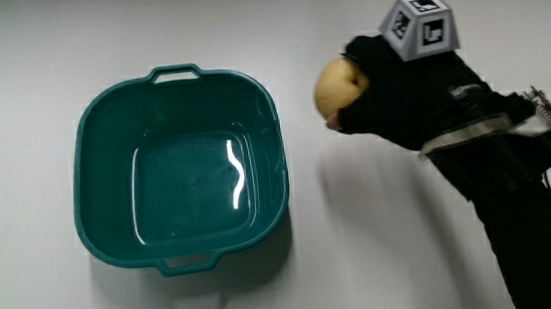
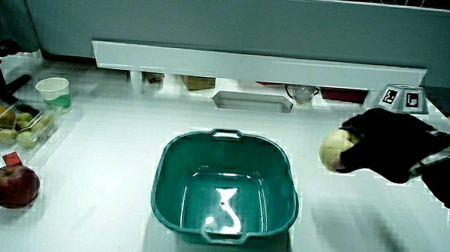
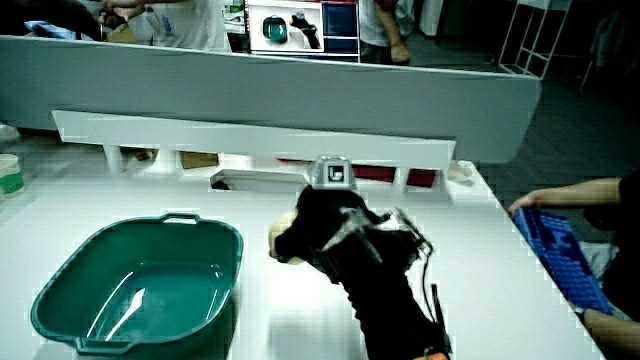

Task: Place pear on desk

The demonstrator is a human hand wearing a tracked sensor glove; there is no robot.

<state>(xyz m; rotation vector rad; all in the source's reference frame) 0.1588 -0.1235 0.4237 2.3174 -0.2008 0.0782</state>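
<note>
A pale yellow pear (image 1: 336, 89) is held in the black-gloved hand (image 1: 387, 90), whose fingers wrap around it. The hand hovers above the white desk (image 1: 364, 247) beside the teal basin (image 1: 179, 170). In both side views the pear (image 2: 335, 150) (image 3: 286, 240) shows at the hand's fingertips, raised off the desk surface. The hand (image 2: 386, 144) (image 3: 335, 232) carries a patterned cube (image 1: 422, 28) on its back. The basin (image 2: 225, 188) (image 3: 135, 283) holds nothing.
A red apple (image 2: 13, 186), a tray of small fruit (image 2: 14, 126) and a paper cup (image 2: 54, 93) stand at the desk's edge in a side view. A low white shelf (image 2: 253, 68) runs along the partition. A flat grey tray (image 2: 252, 102) lies near it.
</note>
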